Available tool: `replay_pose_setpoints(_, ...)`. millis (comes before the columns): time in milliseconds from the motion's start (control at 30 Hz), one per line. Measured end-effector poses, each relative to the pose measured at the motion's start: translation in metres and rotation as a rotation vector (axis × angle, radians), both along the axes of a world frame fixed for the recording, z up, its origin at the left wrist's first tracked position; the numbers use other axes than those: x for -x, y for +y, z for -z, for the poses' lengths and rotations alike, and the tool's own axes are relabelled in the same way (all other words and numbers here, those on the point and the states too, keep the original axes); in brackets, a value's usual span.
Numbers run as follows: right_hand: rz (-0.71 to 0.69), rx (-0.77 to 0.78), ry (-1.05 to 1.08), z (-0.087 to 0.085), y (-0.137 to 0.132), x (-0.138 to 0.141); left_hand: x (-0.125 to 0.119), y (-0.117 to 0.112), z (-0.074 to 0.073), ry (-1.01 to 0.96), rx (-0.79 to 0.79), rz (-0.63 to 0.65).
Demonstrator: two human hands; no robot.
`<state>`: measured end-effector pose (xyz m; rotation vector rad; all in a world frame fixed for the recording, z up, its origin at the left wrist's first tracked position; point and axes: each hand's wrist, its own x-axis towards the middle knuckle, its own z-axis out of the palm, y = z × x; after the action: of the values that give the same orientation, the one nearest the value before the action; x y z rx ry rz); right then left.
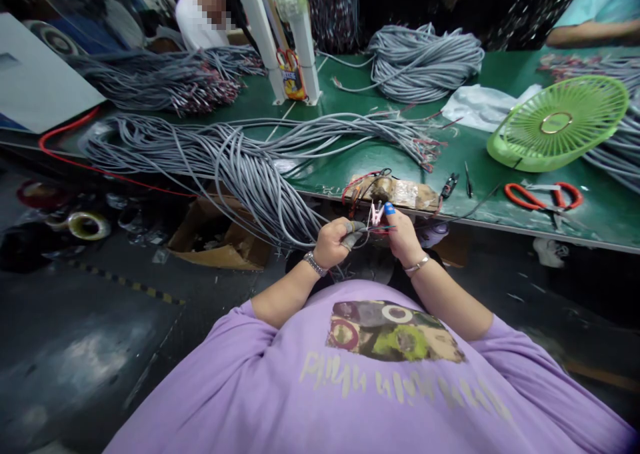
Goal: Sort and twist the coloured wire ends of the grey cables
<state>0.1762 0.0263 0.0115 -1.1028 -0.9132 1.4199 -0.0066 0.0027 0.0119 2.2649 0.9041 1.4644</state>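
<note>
My left hand, with grey covers on some fingers, is closed around the end of a grey cable just in front of the table edge. Thin coloured wires fan out from that end towards my right hand, which pinches them; its thumb wears a blue wrap. Between the two hands a small pink clip stands up near the wires. Behind it, at the table edge, lies a wooden block wrapped partly in clear tape, with red and black leads. A big bundle of grey cables drapes over the edge beside my left hand.
Red-handled pliers and a green fan are on the green table to the right. A coiled cable and a white post stand farther back. Below, a cardboard box sits on the floor. Other people work opposite.
</note>
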Motion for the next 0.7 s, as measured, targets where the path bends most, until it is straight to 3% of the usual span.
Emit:
replay_pose_setpoints(67, 0.048, -0.024, -0.016, 0.003, 0.0, 0.001, -0.001, 0.003, 0.002, -0.008, -0.001, 0.004)
replay_pose_setpoints(267, -0.143, 0.219, 0.313, 0.003, 0.009, 0.004, -0.006, 0.01, 0.009, 0.031, 0.054, 0.007)
replay_pose_setpoints(467, -0.051, 0.211, 0.407, 0.001, 0.012, 0.011, -0.01, 0.014, 0.014, 0.083, 0.056, 0.003)
replay_pose_setpoints(700, -0.126, 0.239, 0.448, 0.003, 0.0, 0.004, -0.003, 0.001, 0.007, 0.092, 0.089, 0.071)
